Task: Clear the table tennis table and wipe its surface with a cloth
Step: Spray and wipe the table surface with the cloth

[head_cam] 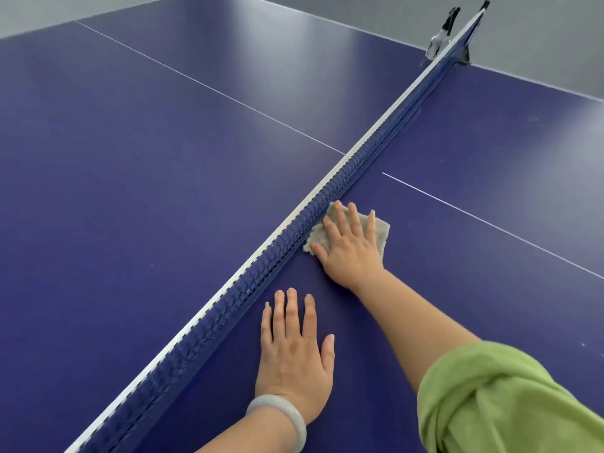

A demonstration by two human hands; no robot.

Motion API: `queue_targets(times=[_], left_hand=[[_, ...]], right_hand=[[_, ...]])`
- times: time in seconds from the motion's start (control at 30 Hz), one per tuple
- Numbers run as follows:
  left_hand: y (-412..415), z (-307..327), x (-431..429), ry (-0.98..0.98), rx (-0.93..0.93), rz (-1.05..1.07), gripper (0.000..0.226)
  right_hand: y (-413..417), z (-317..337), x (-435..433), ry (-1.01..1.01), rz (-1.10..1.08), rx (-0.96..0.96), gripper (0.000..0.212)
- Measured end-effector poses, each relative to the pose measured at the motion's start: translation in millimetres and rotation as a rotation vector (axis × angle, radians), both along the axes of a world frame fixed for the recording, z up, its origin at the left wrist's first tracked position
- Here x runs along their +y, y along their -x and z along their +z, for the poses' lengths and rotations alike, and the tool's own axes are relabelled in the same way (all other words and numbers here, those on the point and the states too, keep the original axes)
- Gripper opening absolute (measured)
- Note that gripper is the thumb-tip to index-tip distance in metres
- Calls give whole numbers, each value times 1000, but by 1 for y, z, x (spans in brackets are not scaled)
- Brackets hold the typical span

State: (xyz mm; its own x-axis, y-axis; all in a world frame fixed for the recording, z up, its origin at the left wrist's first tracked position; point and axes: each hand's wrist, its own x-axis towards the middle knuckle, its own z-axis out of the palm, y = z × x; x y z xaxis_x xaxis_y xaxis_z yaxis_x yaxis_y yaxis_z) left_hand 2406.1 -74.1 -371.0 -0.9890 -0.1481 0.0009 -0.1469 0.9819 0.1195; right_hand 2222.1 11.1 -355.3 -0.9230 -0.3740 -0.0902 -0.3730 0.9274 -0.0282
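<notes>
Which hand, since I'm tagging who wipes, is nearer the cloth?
Right. The right hand lies flat on the cloth beside the net; the left hand rests on the bare table, apart from it.

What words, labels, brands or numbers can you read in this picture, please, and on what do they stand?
None can be read. The table tennis table, net, cloth and bangle bear no lettering; the far net clamp is too small and blurred to tell.
</notes>
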Motion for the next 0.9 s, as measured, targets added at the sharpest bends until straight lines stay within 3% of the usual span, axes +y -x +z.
queue_targets(times=[0.17, 0.3, 0.37, 0.53, 0.7, 0.8, 0.9], left_hand=[[0, 0, -1, 6, 17, -4, 68], [0, -1, -1, 6, 31, -10, 68], [0, -1, -1, 3, 27, -10, 68], [0, -2, -1, 2, 44, -8, 69], [1, 0, 0, 3, 23, -8, 69], [1, 0, 0, 16, 11, -7, 68], [1, 0, -1, 24, 4, -8, 68]], right_hand=[[39, -3, 30, 162, -207, -114, 67], [35, -3, 79, 165, -563, -115, 69], [11, -1, 82, 151, -641, -125, 69], [-51, -3, 26, 110, -422, -104, 67], [24, 0, 31, 137, -256, -171, 65], [71, 4, 58, 116, -292, -215, 66], [78, 6, 104, 112, -471, -211, 66]])
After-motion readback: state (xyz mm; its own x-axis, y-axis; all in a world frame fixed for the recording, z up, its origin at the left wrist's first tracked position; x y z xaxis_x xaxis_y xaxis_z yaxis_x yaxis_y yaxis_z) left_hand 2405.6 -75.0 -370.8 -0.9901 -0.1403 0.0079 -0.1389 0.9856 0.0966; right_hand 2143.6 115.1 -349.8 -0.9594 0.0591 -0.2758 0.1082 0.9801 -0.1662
